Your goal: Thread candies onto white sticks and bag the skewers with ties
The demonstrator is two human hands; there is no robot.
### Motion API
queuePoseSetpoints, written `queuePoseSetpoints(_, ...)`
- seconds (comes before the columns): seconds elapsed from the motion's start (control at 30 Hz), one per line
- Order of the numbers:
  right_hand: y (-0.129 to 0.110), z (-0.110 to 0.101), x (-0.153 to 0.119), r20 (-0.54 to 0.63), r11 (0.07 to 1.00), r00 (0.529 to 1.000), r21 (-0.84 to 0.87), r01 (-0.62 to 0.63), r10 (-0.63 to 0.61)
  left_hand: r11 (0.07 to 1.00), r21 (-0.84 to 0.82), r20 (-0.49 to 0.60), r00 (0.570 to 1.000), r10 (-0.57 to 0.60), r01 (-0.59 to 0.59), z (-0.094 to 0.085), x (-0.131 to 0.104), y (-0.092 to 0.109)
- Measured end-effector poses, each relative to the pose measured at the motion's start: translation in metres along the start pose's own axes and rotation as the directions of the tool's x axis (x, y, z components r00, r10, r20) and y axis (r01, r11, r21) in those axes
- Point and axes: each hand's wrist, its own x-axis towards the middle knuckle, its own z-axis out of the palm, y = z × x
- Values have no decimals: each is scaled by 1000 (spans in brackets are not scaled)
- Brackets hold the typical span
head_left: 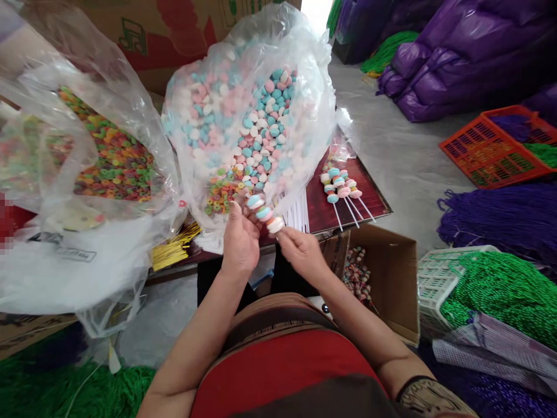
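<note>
A candy skewer [263, 213] strung with blue, white and pink round sweets is held between my hands above the table's front edge. My right hand [302, 252] pinches it at the lower end, just below a white sweet. Curled around its upper left side are the fingers of my left hand [241, 241], thumb raised; the fingertips are partly hidden behind the sweets. Behind them, a clear plastic bag [322, 75] holds many pastel sweets [263, 133], with small ring-shaped gummies [221, 191] at its front. Finished-looking skewers [339, 184] lie on the table to the right.
White sticks [298, 212] and yellow twist ties [176, 247] lie on the dark red table [369, 194]. Another bag of ring gummies [115, 159] stands left. A cardboard box [394, 284] with strung sweets is below right. Crates [491, 145] and green cord [505, 290] are farther right.
</note>
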Motion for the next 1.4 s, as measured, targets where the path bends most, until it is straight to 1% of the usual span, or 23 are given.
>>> queuePoseSetpoints(0.03,5,-14,1,-74,999,996,0,-40,40,1000,4,4,1000,9,-9,-4,1,1)
queuePoseSetpoints(0.07,10,-29,3,-177,996,981,-9,-83,80,1000,9,-4,1000,23,-23,-8,2,2)
queuePoseSetpoints(0.1,16,-44,7,-275,991,954,-29,-129,116,999,19,-19,999,43,-43,-13,3,3)
queuePoseSetpoints(0.13,23,-59,13,-343,981,929,-81,-177,139,997,36,-35,997,63,-62,-16,4,3)
queuePoseSetpoints(0.17,29,-72,20,-377,962,914,-157,-224,151,996,56,-43,996,78,-76,-18,4,3)
queuePoseSetpoints(0.2,35,-83,27,-359,927,922,-276,-254,146,994,75,-38,996,82,-79,-20,3,3)
queuePoseSetpoints(0.23,40,-91,35,-336,869,931,-407,-281,144,993,90,-22,997,73,-71,-20,2,2)
queuePoseSetpoints(0.27,44,-96,43,-326,797,934,-519,-308,148,993,100,-1,998,59,-58,-20,0,0)
queuePoseSetpoints(0.33,48,-101,55,-316,659,936,-674,-334,152,991,124,46,998,38,-43,-19,-3,-3)
queuePoseSetpoints(0.4,48,-100,62,-325,562,933,-748,-352,151,981,178,80,995,64,-78,-20,-6,-6)
queuePoseSetpoints(0.47,47,-98,63,-324,512,932,-780,-359,159,951,274,113,987,115,-142,-22,-8,-8)
queuePoseSetpoints(0.5,46,-97,62,-321,504,933,-785,-359,163,929,330,132,983,129,-167,-24,-9,-9)
queuePoseSetpoints(0.57,44,-95,56,-311,525,943,-786,-327,122,872,446,172,976,136,-200,-26,-10,-13)
queuePoseSetpoints(0.63,41,-91,47,-314,570,949,-778,-266,15,802,543,223,964,147,-248,-27,-11,-18)
queuePoseSetpoints(0.7,37,-83,39,-307,615,949,-762,-205,-65,726,602,290,938,191,-334,-26,-12,-24)
queuePoseSetpoints(0.73,36,-78,35,-288,633,955,-752,-184,-64,688,616,328,919,220,-385,-25,-12,-27)
queuePoseSetpoints(0.83,33,-59,27,-194,636,980,-752,-172,37,576,637,443,854,272,-513,-22,-12,-35)
queuePoseSetpoints(0.93,33,-46,28,-164,570,983,-801,-184,87,453,670,536,806,252,-588,-22,-13,-42)
queuePoseSetpoints(1.03,31,-42,34,-183,522,977,-826,-214,111,332,700,600,773,207,-633,-21,-12,-49)
queuePoseSetpoints(1.17,22,-42,42,-200,487,957,-827,-281,212,132,711,674,723,152,-691,-16,-8,-60)
queuePoseSetpoints(1.27,13,-40,46,-182,471,945,-831,-296,273,-6,677,734,674,90,-736,-13,-2,-67)
queuePoseSetpoints(1.33,10,-37,47,-169,460,941,-838,-294,294,-65,651,759,648,69,-756,-12,0,-69)
queuePoseSetpoints(1.4,9,-34,48,-165,449,937,-843,-296,307,-100,643,766,639,70,-759,-13,1,-71)
